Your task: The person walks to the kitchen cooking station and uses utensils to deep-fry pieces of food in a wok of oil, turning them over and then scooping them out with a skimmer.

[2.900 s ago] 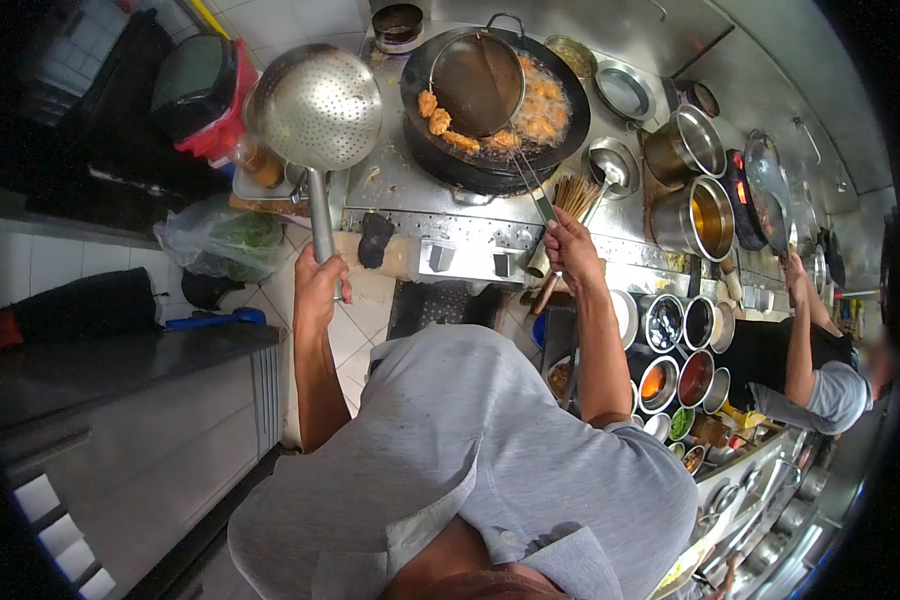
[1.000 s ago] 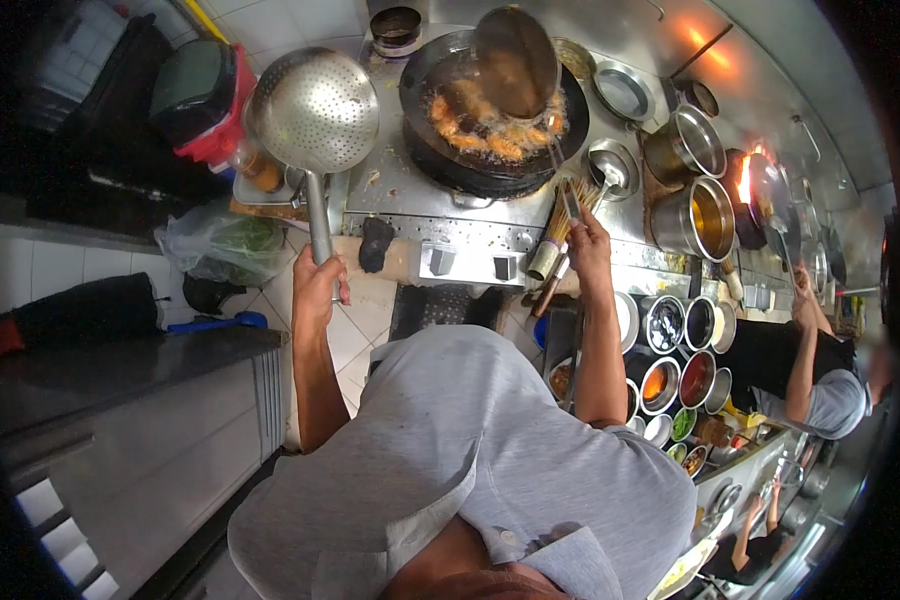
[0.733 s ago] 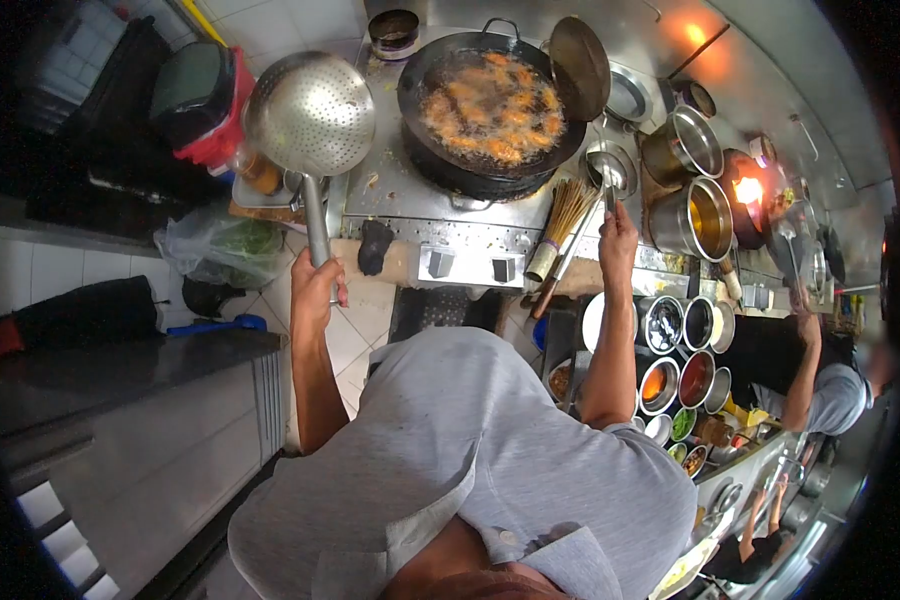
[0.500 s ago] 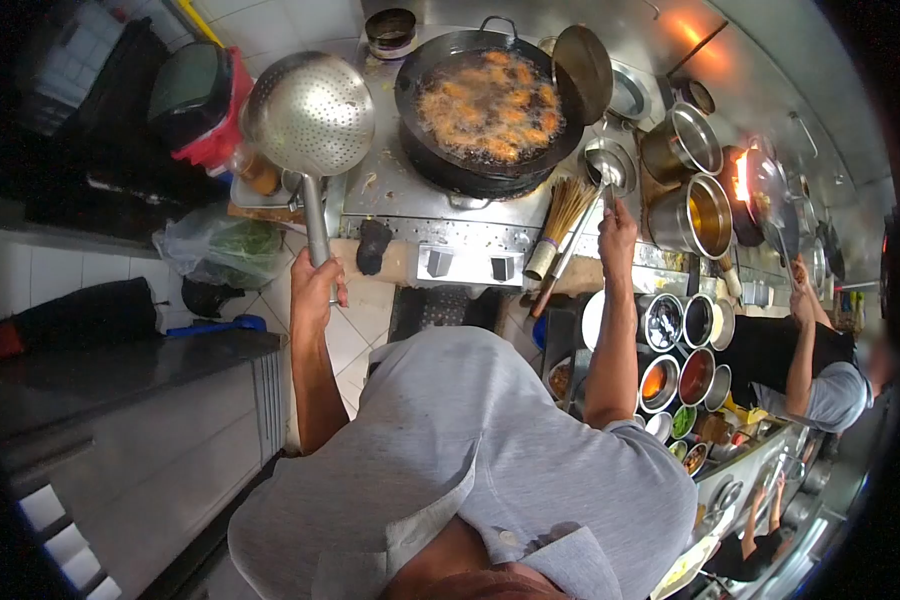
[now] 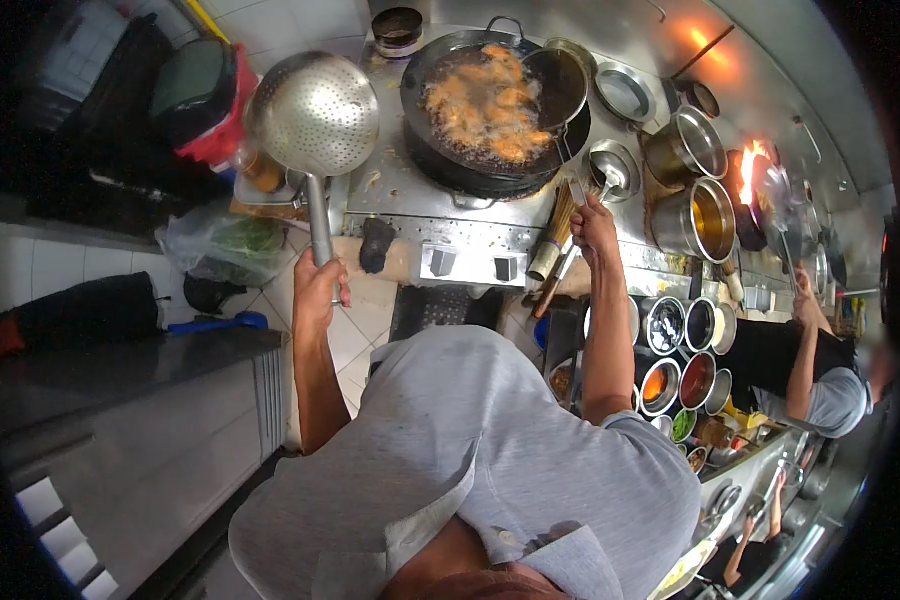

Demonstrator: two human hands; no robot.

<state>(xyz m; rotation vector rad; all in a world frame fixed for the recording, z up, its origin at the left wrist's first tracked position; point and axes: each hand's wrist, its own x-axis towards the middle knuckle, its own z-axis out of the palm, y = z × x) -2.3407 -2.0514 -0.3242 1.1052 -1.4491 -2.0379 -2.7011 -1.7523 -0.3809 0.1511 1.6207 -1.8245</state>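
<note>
My left hand (image 5: 319, 287) is closed round the handle of a large perforated skimmer (image 5: 315, 113), raised beside the stove. A black wok (image 5: 420, 120) of bubbling oil holds browned pieces of frying food (image 5: 490, 105). Closed round a thin metal handle, my right hand (image 5: 595, 228) is at the wok's lower right. That handle appears to lead to a dark round ladle (image 5: 558, 88) over the wok's right side. Close by, another ladle (image 5: 611, 184) rests in a metal bowl (image 5: 625, 160). A bamboo brush (image 5: 553, 240) lies left of that hand.
Metal pots (image 5: 708, 220) stand right of the bowl. Flames (image 5: 753, 170) rise at a co-worker's pan farther right. Several containers of sauces (image 5: 660, 385) line my right side. A dark counter (image 5: 130, 365) is at left. Another person (image 5: 755, 555) stands at lower right.
My right hand has moved left and slightly up. The dark round ladle has tipped from the wok's right rim down over the oil. My left hand and the skimmer barely shift.
</note>
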